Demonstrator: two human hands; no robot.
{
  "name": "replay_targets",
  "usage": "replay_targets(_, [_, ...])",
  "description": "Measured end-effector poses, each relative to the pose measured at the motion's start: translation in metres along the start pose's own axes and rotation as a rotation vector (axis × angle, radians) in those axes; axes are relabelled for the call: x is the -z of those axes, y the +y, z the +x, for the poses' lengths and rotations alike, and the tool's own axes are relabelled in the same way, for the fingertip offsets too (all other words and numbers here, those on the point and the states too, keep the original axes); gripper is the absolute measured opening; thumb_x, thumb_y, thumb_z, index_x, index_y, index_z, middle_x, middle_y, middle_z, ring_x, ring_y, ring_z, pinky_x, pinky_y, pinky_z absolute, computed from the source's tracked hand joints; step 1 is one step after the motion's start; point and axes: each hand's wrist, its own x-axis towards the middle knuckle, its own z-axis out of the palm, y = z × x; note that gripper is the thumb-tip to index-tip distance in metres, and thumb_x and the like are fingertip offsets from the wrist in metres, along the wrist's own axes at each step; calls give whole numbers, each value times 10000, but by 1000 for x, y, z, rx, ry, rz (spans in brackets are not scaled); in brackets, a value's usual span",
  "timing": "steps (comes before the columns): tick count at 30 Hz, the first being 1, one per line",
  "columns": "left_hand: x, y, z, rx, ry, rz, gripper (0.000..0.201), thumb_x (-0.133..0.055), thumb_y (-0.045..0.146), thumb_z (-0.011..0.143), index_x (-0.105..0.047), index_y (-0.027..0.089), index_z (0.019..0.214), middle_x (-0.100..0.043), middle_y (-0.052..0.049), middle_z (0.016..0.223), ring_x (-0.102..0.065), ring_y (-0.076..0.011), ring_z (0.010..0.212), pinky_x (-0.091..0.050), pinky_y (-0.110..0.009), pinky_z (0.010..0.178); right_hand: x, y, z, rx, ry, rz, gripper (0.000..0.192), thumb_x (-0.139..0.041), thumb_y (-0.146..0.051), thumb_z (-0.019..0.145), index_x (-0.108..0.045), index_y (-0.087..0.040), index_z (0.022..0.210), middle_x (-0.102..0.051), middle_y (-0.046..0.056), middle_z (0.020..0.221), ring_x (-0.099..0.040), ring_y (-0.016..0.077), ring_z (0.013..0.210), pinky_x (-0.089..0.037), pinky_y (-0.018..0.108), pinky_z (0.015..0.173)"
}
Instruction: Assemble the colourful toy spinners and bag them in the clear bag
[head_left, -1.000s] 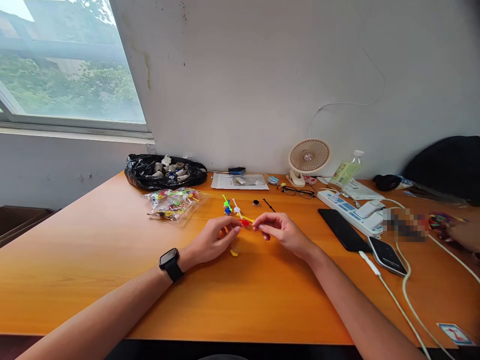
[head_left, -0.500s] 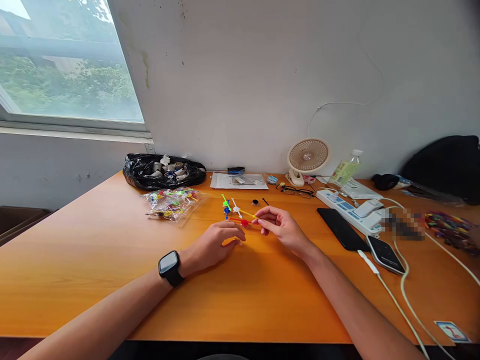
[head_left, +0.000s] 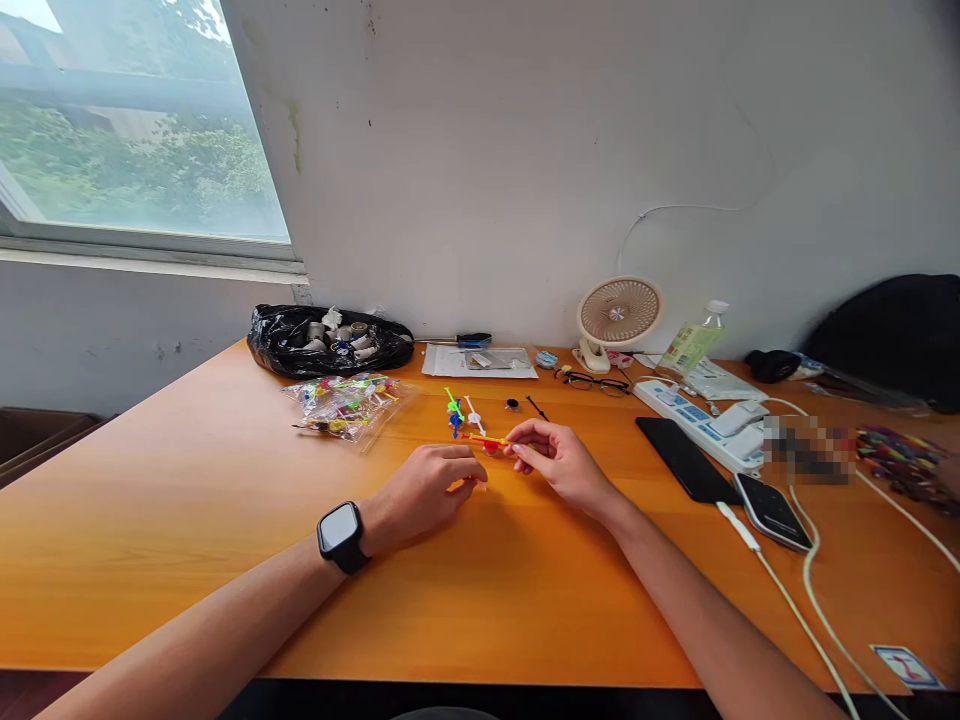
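Note:
My right hand [head_left: 555,460] pinches a thin yellow plastic stick [head_left: 491,440] between thumb and fingertips. The stick points left and lies across a red plastic piece with a round hub [head_left: 490,449]. My left hand [head_left: 433,485], with a black watch at the wrist, rests on the table with curled fingers. Something small and pale shows at its fingertips, too small to name. Just beyond the hands are a green piece [head_left: 452,402], a blue piece [head_left: 455,422] and a white piece [head_left: 474,417]. A black round piece [head_left: 512,405] and a black stick [head_left: 537,408] lie farther right.
A clear bag of coloured pieces [head_left: 349,405] lies left, before a black plastic bag [head_left: 274,350]. At the back stand a clip fan [head_left: 619,312] and a bottle [head_left: 694,340], near glasses [head_left: 592,382]. Right are a power strip [head_left: 679,410], a black phone [head_left: 686,460] and cables.
The yellow stick has swung from a slant to nearly level, its far end now lower over the red piece. My right hand has shifted slightly; my left hand has barely moved.

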Motion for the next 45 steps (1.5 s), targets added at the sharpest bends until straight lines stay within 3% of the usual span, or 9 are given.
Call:
replay_targets(7, [1,6,-1,-60,-103,122,181,-621,161,951,-776,228,885,-761,-27,845,-700,-178,756,-517,-299,712,-8,-1,-4,6,-16,-77,213,-710,-383,886,-688,-179,945,-755,80,985,-691,182,807,-583,337,766])
replay_targets(11, [7,14,1,-94,-18,137,104,-653,245,955,-753,235,927,-760,-26,864,-685,-200,795,-520,-334,745,-15,-1,-7,17,-69,-115,159,-696,-345,891,-707,-189,925,-744,67,978,-689,196,858,-573,327,779])
replay_targets(14, [9,13,3,-23,68,110,109,-676,285,966,-724,226,1045,-764,-59,1038,-691,-231,968,-535,-356,857,-19,-2,-9,35,-117,-163,123,-671,-307,906,-714,-195,936,-737,43,920,-679,183,825,-549,309,775])
replay_targets(16, [10,10,4,50,53,72,158,-677,288,972,-707,228,1115,-757,-65,1120,-690,-237,1040,-536,-354,898,-20,-2,-11,52,-135,-198,117,-649,-283,918,-721,-195,948,-732,35,896,-671,175,813,-534,295,760])
replay_targets(20, [8,4,3,143,-75,-24,143,-600,242,1014,-742,239,1031,-773,-21,975,-706,-178,868,-533,-284,794,-19,-1,-13,68,-146,-254,117,-623,-228,911,-732,-188,922,-738,41,905,-666,173,820,-519,276,731])
replay_targets(23, [6,2,3,157,-86,-40,154,-602,228,1010,-756,237,1017,-771,-18,949,-693,-168,825,-516,-272,763,-18,1,-14,76,-153,-255,105,-622,-190,887,-727,-190,887,-736,47,909,-660,177,812,-519,282,720])
replay_targets(30, [6,4,3,101,-72,-54,180,-586,224,1023,-759,239,1071,-757,-32,992,-685,-163,845,-506,-263,759,-17,-4,-14,174,-146,-258,74,-682,-169,849,-731,-203,805,-738,50,928,-677,200,871,-529,330,827])
replay_targets(38, [5,3,3,81,-89,-11,187,-582,202,1016,-763,235,1048,-757,-40,996,-702,-173,866,-524,-279,783,-16,-6,-15,119,-154,-304,121,-659,-164,861,-774,-202,864,-742,33,873,-669,177,790,-508,291,734])
replay_targets(45, [4,8,4,-16,-108,117,119,-607,226,988,-725,227,1003,-738,-58,982,-677,-211,911,-523,-329,823,-16,-6,-15,177,-139,-341,103,-660,-151,852,-740,-202,812,-724,34,863,-645,173,771,-483,286,710])
